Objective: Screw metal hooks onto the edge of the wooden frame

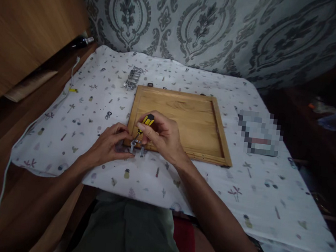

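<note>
A framed wooden panel (181, 115), much like a small cabinet door, lies on the cloth-covered table. At its near left corner sits a metal hinge (132, 146), partly over the frame's edge. My right hand (162, 135) is closed around the yellow and black handle of a screwdriver (148, 119). The screwdriver tilts, its shaft pointing down at the hinge. From the left, my left hand (109, 143) holds the hinge between thumb and fingertips. The screwdriver's tip and any screw under it are too small to make out.
Several more metal hinges (133, 77) lie in a row beyond the panel's far left corner. A pixelated flat object (260, 132) rests right of the panel. Small dark bits are near the panel's far edge. A white cable (30, 126) runs along the table's left edge.
</note>
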Tool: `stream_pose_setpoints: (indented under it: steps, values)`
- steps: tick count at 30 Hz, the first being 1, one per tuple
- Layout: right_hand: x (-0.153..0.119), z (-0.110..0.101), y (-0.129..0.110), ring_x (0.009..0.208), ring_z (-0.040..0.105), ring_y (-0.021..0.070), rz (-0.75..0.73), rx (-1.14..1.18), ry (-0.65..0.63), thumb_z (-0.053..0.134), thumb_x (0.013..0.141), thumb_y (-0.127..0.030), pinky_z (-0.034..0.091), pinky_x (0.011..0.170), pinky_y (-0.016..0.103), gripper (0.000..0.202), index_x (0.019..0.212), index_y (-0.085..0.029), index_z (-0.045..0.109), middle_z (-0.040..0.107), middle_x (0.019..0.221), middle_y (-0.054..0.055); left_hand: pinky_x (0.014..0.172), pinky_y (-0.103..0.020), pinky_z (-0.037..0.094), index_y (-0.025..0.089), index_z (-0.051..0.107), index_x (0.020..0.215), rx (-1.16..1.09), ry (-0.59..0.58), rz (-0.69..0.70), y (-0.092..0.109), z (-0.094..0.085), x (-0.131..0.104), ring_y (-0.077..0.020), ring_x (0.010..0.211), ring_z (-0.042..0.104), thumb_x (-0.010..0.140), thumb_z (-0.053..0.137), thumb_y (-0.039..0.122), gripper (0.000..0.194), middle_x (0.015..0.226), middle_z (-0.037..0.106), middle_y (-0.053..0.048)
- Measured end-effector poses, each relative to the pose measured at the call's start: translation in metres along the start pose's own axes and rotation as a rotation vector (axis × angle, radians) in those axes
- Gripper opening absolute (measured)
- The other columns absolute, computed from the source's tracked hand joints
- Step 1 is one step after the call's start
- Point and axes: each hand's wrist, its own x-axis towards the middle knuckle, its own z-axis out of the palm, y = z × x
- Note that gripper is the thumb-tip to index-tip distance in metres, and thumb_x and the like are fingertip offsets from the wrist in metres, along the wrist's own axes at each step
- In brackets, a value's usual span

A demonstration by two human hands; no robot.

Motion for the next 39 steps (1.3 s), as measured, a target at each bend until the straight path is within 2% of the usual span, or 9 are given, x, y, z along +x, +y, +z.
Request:
stream_pose_setpoints:
  steps: [7, 14, 21, 24, 29, 39]
  values:
    - [-0.0025, 0.0042, 0.0005, 0.049, 0.056, 0.0069, -0.012, -0.073, 0.035, 0.073, 0.090, -0.052, 0.043, 0.046, 0.021, 0.036, 0.079, -0.022, 0.057, 0.055, 0.068, -0.007, 0.097, -0.048, 0.052, 0.027, 0.067, 0.113, 0.017, -0.005, -0.011, 0.0003, 0.0005, -0.0001, -0.0272, 0.112, 0.058, 0.087, 0.078, 0.048, 0.036, 0.115, 0.058, -0.006]
    - [-0.0067, 0.0065, -0.0007, 0.062, 0.056, 0.0106, -0.131, -0.266, 0.150, 0.067, 0.095, -0.047, 0.046, 0.053, 0.024, 0.030, 0.082, -0.021, 0.060, 0.057, 0.073, -0.003, 0.097, -0.050, 0.051, 0.025, 0.067, 0.114, 0.024, -0.015, -0.001, 0.0004, -0.0002, 0.0005, -0.0288, 0.114, 0.058, 0.088, 0.078, 0.045, 0.035, 0.118, 0.058, -0.008]
    - [-0.0060, 0.0021, -0.0041, 0.050, 0.052, 0.0077, -0.129, -0.155, 0.273, 0.061, 0.098, -0.054, 0.044, 0.046, 0.023, 0.032, 0.091, -0.022, 0.059, 0.059, 0.075, -0.004, 0.089, -0.044, 0.053, 0.025, 0.067, 0.111, 0.022, -0.006, -0.016, 0.0012, -0.0006, 0.0001, -0.0259, 0.108, 0.059, 0.087, 0.078, 0.047, 0.034, 0.116, 0.056, -0.006]
    - [-0.0050, 0.0020, -0.0038, 0.049, 0.053, 0.0076, -0.115, -0.153, 0.238, 0.062, 0.098, -0.053, 0.045, 0.045, 0.023, 0.032, 0.091, -0.022, 0.059, 0.058, 0.074, -0.004, 0.090, -0.045, 0.053, 0.026, 0.066, 0.111, 0.023, 0.001, -0.010, -0.0003, 0.0002, -0.0001, -0.0259, 0.108, 0.059, 0.086, 0.078, 0.048, 0.035, 0.115, 0.057, -0.006]
    - [-0.0053, 0.0035, -0.0008, 0.059, 0.055, 0.0096, -0.141, -0.230, 0.159, 0.060, 0.100, -0.049, 0.046, 0.054, 0.024, 0.028, 0.091, -0.022, 0.060, 0.060, 0.076, -0.002, 0.091, -0.046, 0.052, 0.025, 0.067, 0.113, 0.009, -0.005, -0.004, -0.0010, 0.0006, 0.0001, -0.0267, 0.109, 0.059, 0.086, 0.079, 0.048, 0.036, 0.114, 0.056, -0.006]
    - [-0.0049, 0.0032, 0.0038, 0.059, 0.054, 0.0100, -0.114, -0.222, 0.105, 0.060, 0.100, -0.046, 0.045, 0.057, 0.025, 0.024, 0.094, -0.023, 0.060, 0.057, 0.073, -0.004, 0.092, -0.046, 0.052, 0.025, 0.067, 0.111, 0.019, -0.023, -0.011, -0.0001, -0.0012, 0.0008, -0.0267, 0.109, 0.058, 0.086, 0.079, 0.046, 0.036, 0.115, 0.056, -0.007]
